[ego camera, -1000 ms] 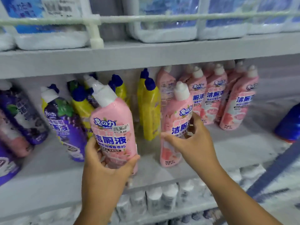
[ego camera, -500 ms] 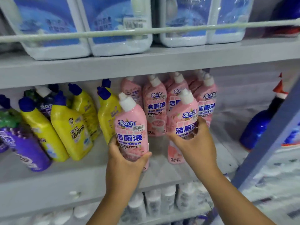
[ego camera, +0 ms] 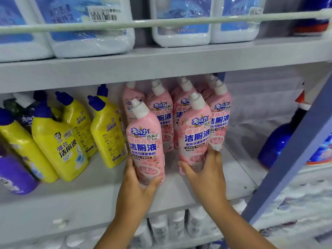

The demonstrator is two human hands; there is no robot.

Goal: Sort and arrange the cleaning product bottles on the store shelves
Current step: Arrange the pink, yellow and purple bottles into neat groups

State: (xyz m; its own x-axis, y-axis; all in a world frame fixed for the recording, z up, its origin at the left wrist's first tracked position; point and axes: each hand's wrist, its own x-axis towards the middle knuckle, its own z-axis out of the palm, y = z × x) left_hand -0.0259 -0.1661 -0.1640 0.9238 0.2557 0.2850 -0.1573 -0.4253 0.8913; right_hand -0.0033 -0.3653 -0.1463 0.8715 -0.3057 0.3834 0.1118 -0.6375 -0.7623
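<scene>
Placement step: left hand grips near-left pink bottle, right hand grips right pink bottle; next, seat both upright against far pink row.

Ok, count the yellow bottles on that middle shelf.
5 yellow bottles: far left, front, behind it, nearest the pink ones, one peeking behind. More may be hidden.

Grey middle shelf, pink bottles clustered at centre, yellow bottles leaning at left, purple bottle far left, blue bottle at right.
</scene>
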